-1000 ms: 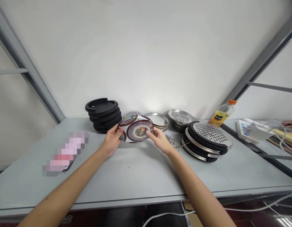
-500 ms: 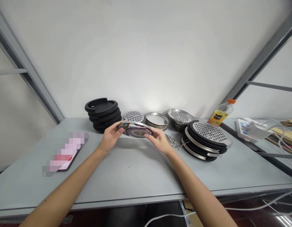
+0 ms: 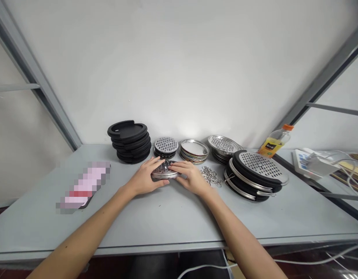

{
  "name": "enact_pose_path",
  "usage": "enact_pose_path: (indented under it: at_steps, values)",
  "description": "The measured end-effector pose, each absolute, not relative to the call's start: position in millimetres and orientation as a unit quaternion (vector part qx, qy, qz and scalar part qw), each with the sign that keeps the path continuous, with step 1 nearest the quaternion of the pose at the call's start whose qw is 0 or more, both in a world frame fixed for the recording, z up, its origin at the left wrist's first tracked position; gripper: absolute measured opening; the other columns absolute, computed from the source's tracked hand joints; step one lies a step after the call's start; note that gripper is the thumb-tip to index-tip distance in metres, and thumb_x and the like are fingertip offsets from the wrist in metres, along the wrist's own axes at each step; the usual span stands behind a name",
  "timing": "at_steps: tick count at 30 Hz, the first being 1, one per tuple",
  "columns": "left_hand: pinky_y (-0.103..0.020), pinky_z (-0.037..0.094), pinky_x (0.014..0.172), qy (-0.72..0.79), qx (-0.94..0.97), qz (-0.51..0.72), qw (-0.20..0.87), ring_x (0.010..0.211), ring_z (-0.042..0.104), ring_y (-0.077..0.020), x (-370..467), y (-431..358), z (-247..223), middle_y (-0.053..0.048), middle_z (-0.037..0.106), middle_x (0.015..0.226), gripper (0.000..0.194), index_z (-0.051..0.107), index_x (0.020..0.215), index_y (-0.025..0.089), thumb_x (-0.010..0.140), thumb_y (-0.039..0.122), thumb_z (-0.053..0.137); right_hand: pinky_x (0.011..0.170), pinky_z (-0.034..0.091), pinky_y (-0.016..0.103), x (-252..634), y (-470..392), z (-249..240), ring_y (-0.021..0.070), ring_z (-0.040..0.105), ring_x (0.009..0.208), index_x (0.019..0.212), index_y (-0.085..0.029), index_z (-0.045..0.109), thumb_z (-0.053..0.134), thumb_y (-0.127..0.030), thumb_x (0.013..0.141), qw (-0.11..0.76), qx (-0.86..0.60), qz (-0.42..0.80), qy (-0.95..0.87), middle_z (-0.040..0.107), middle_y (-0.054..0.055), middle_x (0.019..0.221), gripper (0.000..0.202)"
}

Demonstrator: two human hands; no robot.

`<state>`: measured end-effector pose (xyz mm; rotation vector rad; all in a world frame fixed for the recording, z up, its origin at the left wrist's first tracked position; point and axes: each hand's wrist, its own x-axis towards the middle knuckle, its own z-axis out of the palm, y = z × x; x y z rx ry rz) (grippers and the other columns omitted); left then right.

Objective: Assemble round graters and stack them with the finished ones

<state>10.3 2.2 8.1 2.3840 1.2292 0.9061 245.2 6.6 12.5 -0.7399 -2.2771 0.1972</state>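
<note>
A round perforated metal grater plate (image 3: 165,169) with a shiny rim lies low over the table, between my two hands. On its left, my left hand (image 3: 145,176) grips the rim, fingers over the top edge and thumb along the front. My right hand (image 3: 190,176) curls around the opposite side, its fingers pressing on the perforated face. Just behind stands a stack of small perforated discs (image 3: 166,145). Beside that is a stack of shallow metal lids (image 3: 194,147). A loose heap of small metal rings or clips (image 3: 210,176) lies to the right of my right hand.
Black round holders (image 3: 129,133) are stacked at back left. Larger metal grater plates (image 3: 223,145) and assembled black-rimmed graters (image 3: 258,166) stand right. A bottle (image 3: 273,143), a power strip (image 3: 306,162) with cables, and a phone (image 3: 90,180) are on the grey table (image 3: 167,224).
The round metal piece has come down toward the table and now shows its perforated face instead of a shiny reflective surface. Both hands have moved lower and closer together around it.
</note>
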Motion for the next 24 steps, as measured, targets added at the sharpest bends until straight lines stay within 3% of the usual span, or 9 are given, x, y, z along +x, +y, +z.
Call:
enact_pose_path:
  at_steps: [4,8,14,20,24]
  values:
    - [-0.048,0.036,0.108,0.436,0.837,0.296,0.148,0.130,0.045,-0.0365,9.1,0.1,6.0,-0.015,0.041,0.148,0.084,0.046,0.141,0.021,0.069,0.057,0.073,0.094,0.047,0.043,244.1,5.8,13.0,0.0246,0.061,0.108,0.118,-0.026,0.065,0.061,-0.013,0.077,0.365,-0.287,0.094,-0.881,0.069,0.006,0.116,0.043]
    - [-0.048,0.036,0.107,0.437,0.849,0.267,0.128,0.130,0.045,-0.0367,10.3,-3.1,6.8,-0.014,0.042,0.146,0.082,0.046,0.140,0.022,0.071,0.059,0.070,0.094,0.047,0.042,244.2,4.0,14.8,0.0248,0.062,0.105,0.113,-0.023,0.067,0.066,-0.012,0.066,0.364,-0.292,0.114,-0.877,0.070,0.006,0.112,0.048]
    - [-0.048,0.032,0.109,0.434,0.862,0.244,0.093,0.134,0.038,-0.0366,11.1,-3.1,6.3,-0.015,0.039,0.148,0.095,0.034,0.147,0.020,0.071,0.066,0.067,0.098,0.045,0.044,244.8,0.6,18.7,0.0280,0.058,0.111,0.118,-0.019,0.064,0.076,-0.033,0.066,0.320,-0.306,0.140,-0.886,0.064,0.012,0.121,0.055]
    - [-0.049,0.030,0.110,0.445,0.864,0.213,0.104,0.137,0.033,-0.0376,8.5,-1.3,5.5,-0.016,0.033,0.151,0.103,0.029,0.149,0.019,0.067,0.066,0.070,0.103,0.042,0.043,248.8,4.6,16.2,0.0279,0.055,0.119,0.121,-0.018,0.063,0.074,-0.030,0.070,0.285,-0.311,0.159,-0.893,0.059,0.013,0.129,0.053]
    - [-0.049,0.025,0.113,0.453,0.871,0.162,0.103,0.142,0.023,-0.0367,6.3,-0.1,5.2,-0.015,0.024,0.156,0.109,0.023,0.151,0.020,0.066,0.071,0.068,0.105,0.040,0.046,252.9,6.7,15.8,0.0328,0.049,0.126,0.125,-0.015,0.059,0.077,-0.049,0.067,0.257,-0.328,0.160,-0.895,0.051,0.018,0.138,0.070]
